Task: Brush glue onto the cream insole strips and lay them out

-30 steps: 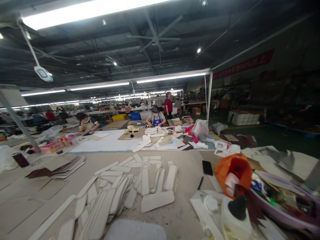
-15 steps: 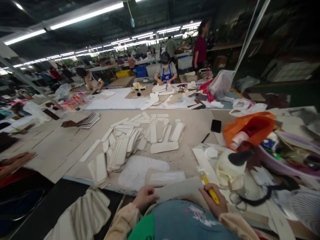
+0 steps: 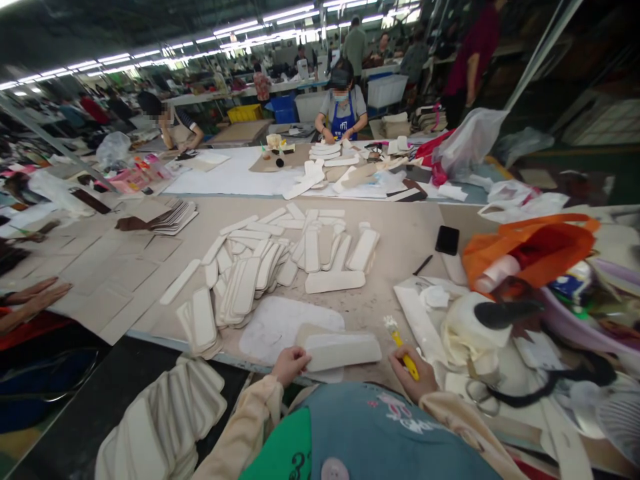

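Note:
My left hand [image 3: 291,366] pinches the left end of a pale, round-cornered strip [image 3: 343,351], which lies over another light piece near the table's front edge. In my right hand [image 3: 414,373] is a yellow-handled brush [image 3: 397,335], its whitish, clotted tip pointing up and away from me. A gap separates the brush from the strip's right end. Beneath and behind the strip is a white, stained sheet [image 3: 267,327]. Beyond it lies a loose heap of similar cream strips [image 3: 245,287], with one strip [image 3: 335,282] set crosswise at the heap's right.
More strips [image 3: 160,420] are fanned on a dark surface at lower left. To the right are a white container with a dark spout [image 3: 475,327], an orange bag [image 3: 530,250], a purple basin [image 3: 575,320] and a black phone [image 3: 447,240]. Another person's hands [image 3: 37,303] rest at far left.
The strip has moved forward from close to my body onto the piece on the table. My right hand has let go of its right end and drawn apart, keeping the brush.

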The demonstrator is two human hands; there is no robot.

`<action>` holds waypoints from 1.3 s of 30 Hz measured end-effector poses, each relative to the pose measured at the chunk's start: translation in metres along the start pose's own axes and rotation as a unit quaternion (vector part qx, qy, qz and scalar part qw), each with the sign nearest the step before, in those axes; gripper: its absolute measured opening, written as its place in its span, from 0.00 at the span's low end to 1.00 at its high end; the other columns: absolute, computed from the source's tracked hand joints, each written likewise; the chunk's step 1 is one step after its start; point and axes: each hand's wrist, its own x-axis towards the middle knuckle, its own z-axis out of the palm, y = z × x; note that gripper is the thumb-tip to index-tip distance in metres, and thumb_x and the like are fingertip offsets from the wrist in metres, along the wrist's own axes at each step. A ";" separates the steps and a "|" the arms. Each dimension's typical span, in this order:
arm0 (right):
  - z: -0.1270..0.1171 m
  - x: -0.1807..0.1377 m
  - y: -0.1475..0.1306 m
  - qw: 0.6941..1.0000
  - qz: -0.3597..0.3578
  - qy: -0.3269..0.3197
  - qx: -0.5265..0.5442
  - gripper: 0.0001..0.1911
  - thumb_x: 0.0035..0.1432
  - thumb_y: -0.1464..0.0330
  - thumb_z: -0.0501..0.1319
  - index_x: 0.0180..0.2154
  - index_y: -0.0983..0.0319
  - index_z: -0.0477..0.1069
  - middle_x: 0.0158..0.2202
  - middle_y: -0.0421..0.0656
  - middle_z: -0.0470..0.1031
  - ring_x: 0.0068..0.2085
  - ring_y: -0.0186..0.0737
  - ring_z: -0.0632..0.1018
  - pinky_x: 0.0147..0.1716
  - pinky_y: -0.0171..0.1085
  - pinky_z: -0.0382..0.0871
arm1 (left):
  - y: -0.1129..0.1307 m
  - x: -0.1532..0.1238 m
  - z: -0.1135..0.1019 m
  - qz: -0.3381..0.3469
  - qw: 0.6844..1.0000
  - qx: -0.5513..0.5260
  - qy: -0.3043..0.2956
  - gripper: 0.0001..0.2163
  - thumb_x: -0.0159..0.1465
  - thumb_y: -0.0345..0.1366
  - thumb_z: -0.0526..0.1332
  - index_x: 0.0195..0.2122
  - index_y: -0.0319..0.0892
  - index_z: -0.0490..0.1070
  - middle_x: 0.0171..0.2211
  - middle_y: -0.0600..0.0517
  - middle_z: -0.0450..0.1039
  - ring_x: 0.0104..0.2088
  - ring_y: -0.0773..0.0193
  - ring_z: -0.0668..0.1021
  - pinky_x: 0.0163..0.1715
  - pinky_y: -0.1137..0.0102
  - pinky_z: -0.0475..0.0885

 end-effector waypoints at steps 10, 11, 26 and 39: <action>0.003 0.004 0.022 0.996 -0.056 0.024 -0.067 0.08 0.55 0.62 0.57 0.33 0.56 0.59 0.45 0.50 0.77 0.46 0.48 0.77 0.46 0.47 0.69 | 0.053 -0.006 -0.007 0.132 0.973 0.085 -0.168 0.11 0.58 0.45 0.58 0.27 0.41 0.68 0.22 0.55 0.69 0.25 0.68 0.70 0.27 0.73 0.65; 0.002 0.003 0.024 0.995 -0.055 0.018 -0.076 0.08 0.55 0.62 0.57 0.34 0.56 0.59 0.47 0.50 0.76 0.47 0.48 0.77 0.46 0.47 0.68 | 0.059 -0.008 -0.007 0.146 0.967 0.098 -0.184 0.10 0.58 0.43 0.59 0.27 0.41 0.69 0.23 0.54 0.70 0.26 0.67 0.71 0.29 0.73 0.65; 0.019 -0.002 0.032 0.998 0.051 -0.026 0.023 0.15 0.54 0.54 0.59 0.31 0.55 0.57 0.36 0.43 0.77 0.32 0.41 0.78 0.36 0.42 0.74 | 0.009 0.001 -0.018 0.039 0.990 0.127 -0.041 0.07 0.60 0.39 0.54 0.27 0.43 0.61 0.19 0.57 0.69 0.22 0.67 0.73 0.23 0.74 0.65; 0.043 0.044 0.035 0.988 -0.056 -0.074 -0.120 0.09 0.59 0.59 0.55 0.31 0.56 0.59 0.38 0.45 0.78 0.36 0.43 0.80 0.36 0.42 0.73 | -0.011 0.045 -0.012 -0.071 0.963 0.251 0.069 0.10 0.62 0.38 0.57 0.26 0.41 0.70 0.19 0.55 0.72 0.26 0.66 0.76 0.28 0.73 0.65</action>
